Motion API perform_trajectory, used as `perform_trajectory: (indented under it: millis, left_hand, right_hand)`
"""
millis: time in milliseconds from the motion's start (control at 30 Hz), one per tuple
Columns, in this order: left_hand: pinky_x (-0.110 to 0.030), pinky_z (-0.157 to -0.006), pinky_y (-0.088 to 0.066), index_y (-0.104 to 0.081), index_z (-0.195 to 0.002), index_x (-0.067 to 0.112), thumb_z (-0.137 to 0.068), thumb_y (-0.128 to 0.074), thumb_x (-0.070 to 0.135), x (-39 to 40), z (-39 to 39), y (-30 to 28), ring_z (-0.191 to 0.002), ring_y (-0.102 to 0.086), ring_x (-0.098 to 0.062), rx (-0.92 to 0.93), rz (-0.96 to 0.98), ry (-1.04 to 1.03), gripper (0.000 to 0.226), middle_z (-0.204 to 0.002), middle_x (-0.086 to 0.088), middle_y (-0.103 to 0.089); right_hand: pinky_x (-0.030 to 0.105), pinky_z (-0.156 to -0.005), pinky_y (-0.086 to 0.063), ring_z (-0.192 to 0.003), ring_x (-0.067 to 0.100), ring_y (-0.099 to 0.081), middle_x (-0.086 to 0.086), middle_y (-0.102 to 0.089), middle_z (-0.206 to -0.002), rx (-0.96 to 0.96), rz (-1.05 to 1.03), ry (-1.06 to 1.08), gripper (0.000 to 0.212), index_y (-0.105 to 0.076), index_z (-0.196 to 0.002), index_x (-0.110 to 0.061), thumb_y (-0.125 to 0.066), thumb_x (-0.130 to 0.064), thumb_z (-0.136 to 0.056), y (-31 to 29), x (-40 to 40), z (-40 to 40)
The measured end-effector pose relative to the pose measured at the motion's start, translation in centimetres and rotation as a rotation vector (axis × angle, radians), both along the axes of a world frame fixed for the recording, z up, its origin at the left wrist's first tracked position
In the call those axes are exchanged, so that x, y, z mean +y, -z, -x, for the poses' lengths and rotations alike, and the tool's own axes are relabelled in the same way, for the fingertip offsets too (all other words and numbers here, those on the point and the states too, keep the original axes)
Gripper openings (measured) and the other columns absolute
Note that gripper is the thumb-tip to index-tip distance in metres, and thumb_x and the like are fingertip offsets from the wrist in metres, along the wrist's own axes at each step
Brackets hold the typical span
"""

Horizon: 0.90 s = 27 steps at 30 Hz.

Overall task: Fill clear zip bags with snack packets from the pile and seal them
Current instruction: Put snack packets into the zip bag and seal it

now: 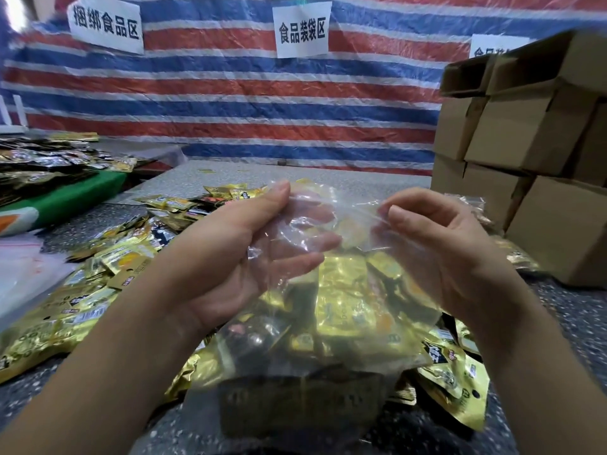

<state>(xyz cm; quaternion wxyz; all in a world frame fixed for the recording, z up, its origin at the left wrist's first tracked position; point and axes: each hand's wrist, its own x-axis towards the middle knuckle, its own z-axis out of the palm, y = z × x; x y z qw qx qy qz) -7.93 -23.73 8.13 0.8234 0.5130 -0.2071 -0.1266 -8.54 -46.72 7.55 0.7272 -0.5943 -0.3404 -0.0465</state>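
The clear bag [331,290] stands upright in the middle, held above the grey speckled table [295,174], its lower half packed with gold and dark packets [341,300]. Its top edge is crumpled and stretched between the two hands, and whether the zip is closed cannot be told.

The left hand [249,254] grips the bag's upper left part: the thumb lies along the near face at the top, and the fingers show through the plastic behind it, loosely spread and slightly curled. The right hand [437,244] pinches the top right edge between thumb and bent forefinger, with the other fingers curled behind the plastic.

The pile [108,267] of loose gold packets spreads over the table to the left of the bag and beyond it, and more packets lie under and to the right of the bag near the front edge. At far left lies a flat clear sheet of plastic [23,277], and behind it a green surface [75,198] bears dark packets.

Cardboard boxes [532,152] are stacked at right, just beside the table. A red, white and blue striped tarp [230,100] hangs behind, with white paper signs [301,30] bearing Chinese characters.
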Motion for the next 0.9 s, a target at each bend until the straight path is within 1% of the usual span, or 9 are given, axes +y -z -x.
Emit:
perform_trajectory:
  millis: [100, 233, 367, 433, 500, 600, 667, 767, 900]
  left_hand:
    - [-0.024, -0.05, -0.058, -0.079, -0.07, 0.015, -0.076, -0.058, 0.033, -0.1, -0.8, 1.0, -0.068, -0.074, -0.02, -0.044, -0.079, -0.133, 0.028, -0.083, -0.004, -0.077]
    - [-0.025, -0.049, -0.057, -0.07, -0.08, 0.005, -0.077, -0.06, 0.026, 0.8, -2.2, 3.2, -0.06, -0.072, -0.018, 0.024, -0.128, -0.279, 0.024, -0.077, -0.008, -0.075]
    - [-0.022, -0.048, -0.057, -0.067, -0.09, -0.002, -0.078, -0.062, 0.024, 2.0, -3.4, 4.1, -0.057, -0.071, -0.016, -0.002, -0.181, -0.369, 0.029, -0.075, -0.011, -0.074]
    - [-0.022, -0.049, -0.057, -0.066, -0.093, -0.005, -0.078, -0.063, 0.022, 2.2, -3.6, 4.3, -0.055, -0.069, -0.014, 0.007, -0.169, -0.374, 0.031, -0.073, -0.011, -0.074]
    - [-0.02, -0.047, -0.055, -0.066, -0.092, -0.003, -0.075, -0.063, 0.018, 2.2, -3.6, 4.5, -0.052, -0.068, -0.012, 0.014, -0.157, -0.371, 0.027, -0.069, -0.009, -0.073]
    - [-0.021, -0.045, -0.053, -0.068, -0.089, 0.002, -0.074, -0.066, 0.016, 2.3, -3.5, 4.7, -0.053, -0.067, -0.013, 0.016, -0.155, -0.339, 0.021, -0.069, -0.008, -0.072]
    - [-0.021, -0.046, -0.053, -0.071, -0.085, 0.005, -0.075, -0.067, 0.015, 2.4, -3.3, 4.8, -0.056, -0.068, -0.015, 0.007, -0.145, -0.304, 0.015, -0.072, -0.009, -0.072]
    - [-0.022, -0.047, -0.054, -0.077, -0.076, 0.013, -0.075, -0.067, 0.016, 2.3, -3.1, 4.9, -0.057, -0.069, -0.016, -0.028, -0.142, -0.287, 0.01, -0.073, -0.009, -0.073]
    - [-0.024, -0.05, -0.056, -0.077, -0.076, 0.013, -0.074, -0.068, 0.016, 2.5, -3.0, 4.9, -0.057, -0.069, -0.016, -0.047, -0.137, -0.281, 0.01, -0.073, -0.009, -0.073]
  right_hand:
    - [0.022, -0.075, -0.056, -0.077, 0.015, -0.072, 0.004, -0.075, -0.08, 0.012, 0.063, 0.138, 0.015, -0.08, -0.084, -0.018, -0.079, -0.024, -0.071, 0.6, 0.3, -0.6]
    - [0.025, -0.077, -0.057, -0.087, 0.02, -0.074, 0.006, -0.077, -0.09, 0.02, 0.208, 0.289, 0.017, -0.078, -0.089, -0.018, -0.069, -0.028, -0.08, 1.9, 1.1, -1.4]
    - [0.021, -0.064, -0.056, -0.077, 0.007, -0.071, -0.001, -0.073, -0.086, 0.112, 0.345, 0.592, 0.038, -0.071, -0.091, -0.02, -0.045, -0.048, -0.094, 2.3, 0.8, -2.5]
    - [0.037, -0.059, -0.053, -0.068, 0.019, -0.065, 0.003, -0.067, -0.077, 0.084, 0.592, 0.865, 0.042, -0.066, -0.083, -0.016, -0.042, -0.044, -0.103, 2.6, -0.2, -3.0]
    - [0.035, -0.055, -0.044, -0.058, 0.024, -0.055, 0.003, -0.059, -0.063, 0.078, 0.936, 0.996, 0.044, -0.059, -0.071, -0.013, -0.047, -0.044, -0.101, 2.7, -1.1, -3.1]
    - [0.027, -0.05, -0.034, -0.048, 0.016, -0.046, -0.002, -0.051, -0.054, 0.225, 1.283, 0.863, 0.057, -0.057, -0.064, -0.016, -0.052, -0.068, -0.088, 2.9, -1.2, -2.4]
    - [0.03, -0.051, -0.038, -0.051, 0.018, -0.053, -0.001, -0.057, -0.06, 0.27, 1.396, 0.781, 0.069, -0.064, -0.071, -0.017, -0.048, -0.083, -0.076, 3.0, -0.7, -2.0]
    - [0.035, -0.061, -0.051, -0.067, 0.019, -0.065, -0.001, -0.069, -0.076, 0.256, 1.386, 0.776, 0.079, -0.071, -0.084, -0.016, -0.048, -0.089, -0.067, 3.2, -0.1, -1.6]
    - [0.033, -0.055, -0.046, -0.06, 0.015, -0.057, -0.005, -0.062, -0.068, 0.266, 1.382, 0.749, 0.076, -0.062, -0.069, -0.019, -0.044, -0.093, -0.06, 3.8, 1.1, -1.5]
